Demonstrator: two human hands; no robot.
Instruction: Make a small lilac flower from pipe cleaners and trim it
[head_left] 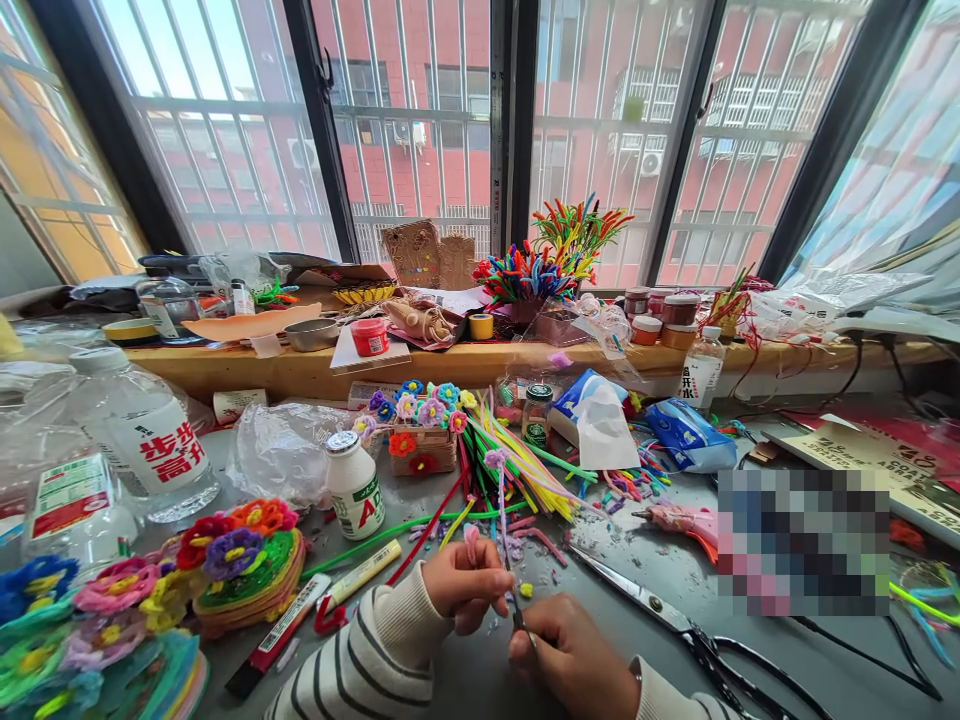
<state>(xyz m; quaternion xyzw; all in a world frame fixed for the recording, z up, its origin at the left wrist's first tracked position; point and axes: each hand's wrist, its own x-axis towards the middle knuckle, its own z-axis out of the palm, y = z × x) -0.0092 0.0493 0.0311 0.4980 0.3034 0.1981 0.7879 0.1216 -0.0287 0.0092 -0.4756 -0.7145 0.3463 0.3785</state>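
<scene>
Pinched fingers of my left hand (466, 582) hold a small pink pipe cleaner (471, 540), its fuzzy loop sticking up above them. My right hand (571, 652) is closed round a thin dark metal tool (517, 612) whose tip meets my left fingertips; its exact kind I cannot make out. Just behind the fingers a lilac pipe-cleaner flower (496, 458) stands on a long stem. To the right lie large scissors (654, 604), partly open. A tiny yellow fuzzy piece (526, 590) rests beside my hands.
Pipe-cleaner flowers fill a small box (424, 455), with loose pipe cleaners (525, 455) beside it. Flower-topped discs (251, 580), a white bottle (352, 485) and a marker (277, 635) lie left. A pink glue gun (686, 525) and tissue packs (686, 435) lie right. Scraps litter the table.
</scene>
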